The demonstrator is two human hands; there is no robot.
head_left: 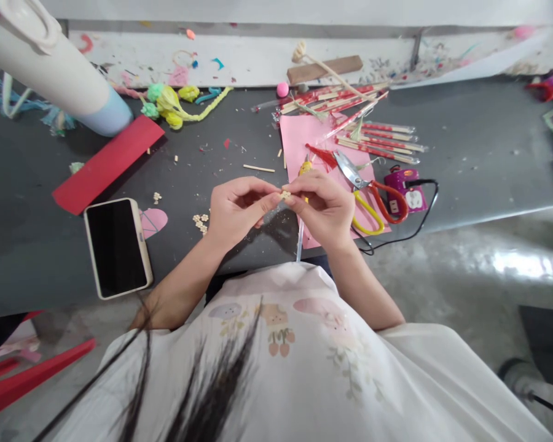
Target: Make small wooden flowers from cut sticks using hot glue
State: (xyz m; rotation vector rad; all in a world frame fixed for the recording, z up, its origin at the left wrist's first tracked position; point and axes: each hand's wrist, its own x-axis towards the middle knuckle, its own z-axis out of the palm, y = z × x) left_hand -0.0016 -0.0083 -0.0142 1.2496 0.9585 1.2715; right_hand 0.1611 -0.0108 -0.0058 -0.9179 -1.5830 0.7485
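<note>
"Where do we find the pale flower-like piece [285, 194]?"

"Between the left hand [237, 209] and right hand [325, 205], thumb and fingers of each pinched on it, presumably to steady something so tiny."

"And the scissors [359, 183]?"

"We see them partly over a pink sheet [295, 135], beside the right hand, likely for reach."

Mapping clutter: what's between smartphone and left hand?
Head view: pink oval by the smartphone, one cream bit beyond it, then clustered flower-like cream bits near the left hand.
</note>
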